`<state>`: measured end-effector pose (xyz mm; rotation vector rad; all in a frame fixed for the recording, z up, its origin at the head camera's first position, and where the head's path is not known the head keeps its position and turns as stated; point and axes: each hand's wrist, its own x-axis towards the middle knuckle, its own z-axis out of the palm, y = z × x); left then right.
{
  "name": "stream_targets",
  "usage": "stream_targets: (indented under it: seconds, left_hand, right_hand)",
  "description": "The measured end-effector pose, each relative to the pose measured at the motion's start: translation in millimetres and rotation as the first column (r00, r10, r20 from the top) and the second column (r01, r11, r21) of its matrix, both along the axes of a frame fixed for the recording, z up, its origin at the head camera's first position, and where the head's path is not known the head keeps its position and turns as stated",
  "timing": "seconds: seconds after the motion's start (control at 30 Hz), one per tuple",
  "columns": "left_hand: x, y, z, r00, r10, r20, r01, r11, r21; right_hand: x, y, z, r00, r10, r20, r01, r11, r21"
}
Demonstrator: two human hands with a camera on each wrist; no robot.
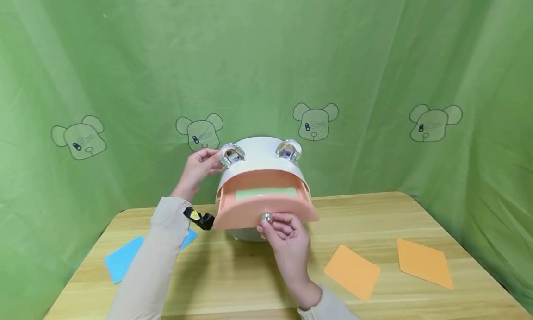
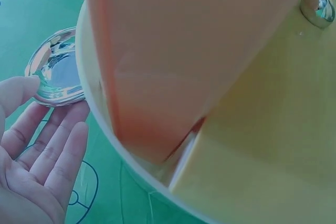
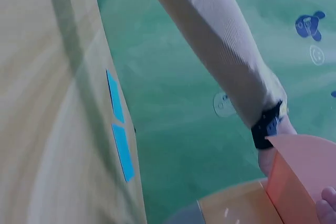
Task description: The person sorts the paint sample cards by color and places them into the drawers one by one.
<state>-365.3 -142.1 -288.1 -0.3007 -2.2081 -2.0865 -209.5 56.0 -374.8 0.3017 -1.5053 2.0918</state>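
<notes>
A white storage box (image 1: 260,154) with two round silver eyes stands at the table's middle, and its pink drawer (image 1: 243,213) is pulled out. My left hand (image 1: 196,171) pinches the silver eye (image 1: 232,155) on the box's left side; in the left wrist view, thumb and fingers meet at its rim. At the drawer's front, my right hand (image 1: 293,248) holds the small silver knob (image 1: 267,216) between thumb and fingers. Inside the drawer lies a light green card (image 1: 266,192). Only some fingertips (image 3: 328,208) of the right hand show in the right wrist view.
Two orange cards (image 1: 353,272) lie on the wooden table (image 1: 250,287) to the right. Blue cards (image 1: 124,259) lie on the left, partly behind the left forearm. A green curtain (image 1: 258,56) with bear-head drawings hangs behind and around the table.
</notes>
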Motion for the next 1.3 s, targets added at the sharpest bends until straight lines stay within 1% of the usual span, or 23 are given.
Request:
stream_targets:
  seconds: [0.23,0.47,0.63,0.8,0.93,1.03,1.17,1.3]
  left_hand:
    - [-0.3,-3,1.9,1.000,-0.018,0.013,0.018,0.999,-0.027]
    - [-0.6,-2,2.2,1.000,-0.024,0.019,0.024,0.999,-0.031]
    - [0.8,-2,3.0,1.000,-0.025,0.008,0.025,0.999,-0.026]
    - [1.7,-3,4.0,1.000,-0.029,0.007,0.030,0.999,-0.026]
    - [1.5,-4,4.6,0.999,-0.031,0.011,0.031,0.999,-0.029]
    - [1.2,-5,4.7,0.999,-0.032,0.018,0.033,0.999,-0.036]
    - [0.9,-7,5.8,0.999,-0.044,0.015,0.045,0.997,-0.062]
    - [0.4,-8,7.0,0.998,-0.065,0.003,0.065,0.994,-0.090]
  right_hand:
    - [-22.3,2,7.7,0.998,0.008,0.059,-0.009,1.000,0.014]
    - [-46.9,1,9.9,0.995,-0.016,0.098,0.012,0.999,0.037]
    - [-58.9,1,11.7,0.991,-0.044,0.126,0.034,0.996,0.078]
    - [-68.2,2,13.4,0.989,-0.062,0.133,0.050,0.995,0.088]
    - [-70.8,4,12.7,0.989,-0.056,0.134,0.042,0.994,0.105]
    - [-67.2,6,7.7,0.988,-0.060,0.144,0.039,0.988,0.147]
    - [-56.6,11,-7.3,0.983,-0.054,0.178,0.016,0.978,0.208]
    - [-48.6,15,-22.9,0.974,-0.059,0.217,0.008,0.974,0.226]
